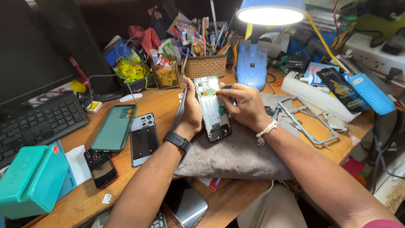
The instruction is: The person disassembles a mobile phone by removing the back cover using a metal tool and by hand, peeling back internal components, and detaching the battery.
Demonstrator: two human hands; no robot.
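On grey cloth, opened phone lies lengthwise, top pointing away.

Cluttered wooden desk under lit blue lamp

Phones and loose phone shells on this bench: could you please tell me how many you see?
4: an opened phone in both hands, a green case, a grey back cover beside it, a small dark phone nearer. Clutter may hide more.

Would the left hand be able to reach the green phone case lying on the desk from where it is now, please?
Probably yes: the green phone case lies uncovered just left of the left hand, nothing between them, though that hand now steadies the opened phone.
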